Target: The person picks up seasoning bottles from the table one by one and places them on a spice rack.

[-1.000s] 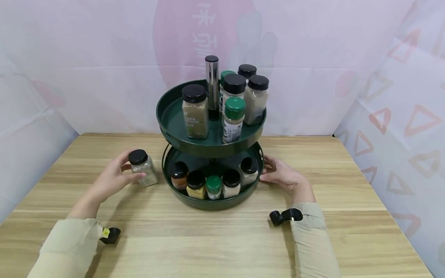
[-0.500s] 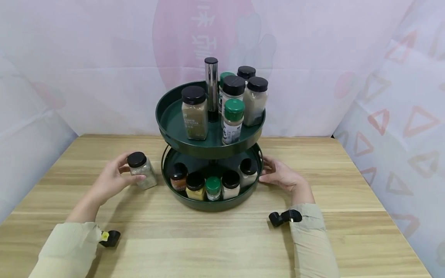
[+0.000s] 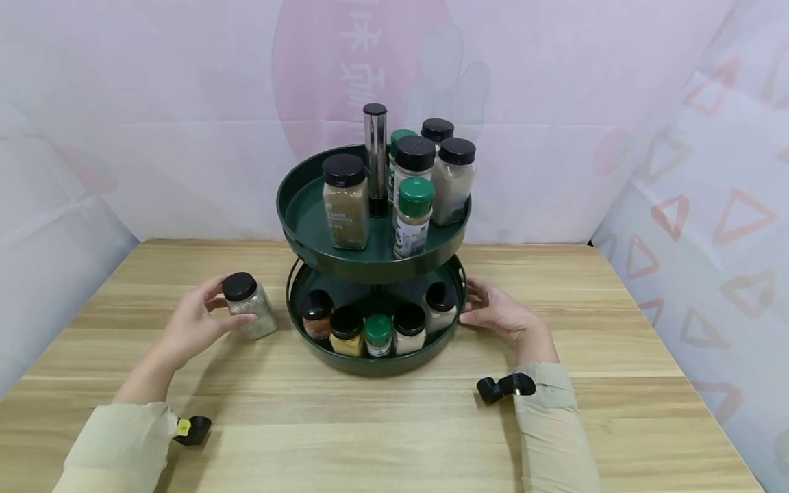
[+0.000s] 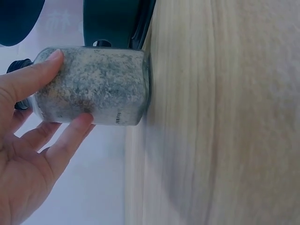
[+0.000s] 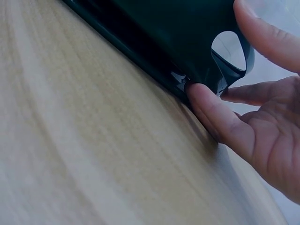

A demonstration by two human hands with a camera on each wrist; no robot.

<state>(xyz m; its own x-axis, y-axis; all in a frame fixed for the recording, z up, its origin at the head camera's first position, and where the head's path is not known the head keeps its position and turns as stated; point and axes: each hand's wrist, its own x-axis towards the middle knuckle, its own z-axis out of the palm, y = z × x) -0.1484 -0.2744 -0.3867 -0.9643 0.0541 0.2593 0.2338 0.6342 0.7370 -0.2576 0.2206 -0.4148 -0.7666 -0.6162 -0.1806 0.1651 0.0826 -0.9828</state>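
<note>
My left hand [image 3: 194, 322] grips a clear spice jar [image 4: 93, 86] with a black lid [image 3: 239, 286] and pale, grey-flecked contents. Thumb and fingers pinch its sides near the lid. The jar's bottom is close to the wooden tabletop, left of a dark green two-tier spice rack [image 3: 370, 366]. At the rack's right side, my right hand [image 3: 502, 311] touches the lower tray's outer wall. In the right wrist view, one fingertip [image 5: 201, 93] presses low on the tray wall [image 5: 164, 33], while another lies by the cut-out higher up.
On the upper tray [image 3: 302, 205] stand a cumin powder jar [image 3: 346, 212], a green-capped bottle [image 3: 413, 222] and several others, around a chrome post [image 3: 376, 150]. The lower tray holds several small jars along its front. A pale printed cloth [image 3: 203, 171] hangs behind the table.
The left hand and the spice jar have shifted slightly left and toward the front of the table, away from the rack. The right hand keeps its place at the tray.
</note>
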